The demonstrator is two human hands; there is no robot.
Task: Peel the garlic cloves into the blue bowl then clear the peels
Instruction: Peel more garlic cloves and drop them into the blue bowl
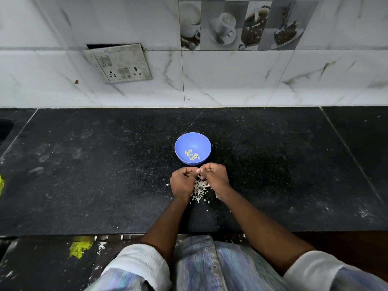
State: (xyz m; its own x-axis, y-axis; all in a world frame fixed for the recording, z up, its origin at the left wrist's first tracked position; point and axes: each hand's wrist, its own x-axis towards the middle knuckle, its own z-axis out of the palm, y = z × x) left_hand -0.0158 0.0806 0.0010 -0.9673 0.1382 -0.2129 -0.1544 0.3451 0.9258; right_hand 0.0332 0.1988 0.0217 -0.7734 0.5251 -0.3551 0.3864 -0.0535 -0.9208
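**Peeling in progress; peels not yet cleared**

At the near edge of the black table (84, 164), just in front of the blue bowl (192, 148), both hands are working close together above a heap of peels (200, 189). The left hand (182, 181) and the right hand (215, 177) are meeting at the fingertips, fingers curled inward as if pinching one small item between them. That item is too small and too hidden to identify; judging by the task, it is probably a garlic clove being stripped.

Several pale peeled cloves (192, 155) are lying inside the bowl, toward its near wall. Loose white peels are lying scattered on the table beneath and between the wrists, with a few stray flakes further toward the person.

Assessment: the peeling step is in hand, and clearing is not yet begun. The next move calls for a short reach forward to drop the clove over the bowl's near rim, without carrying peel along.
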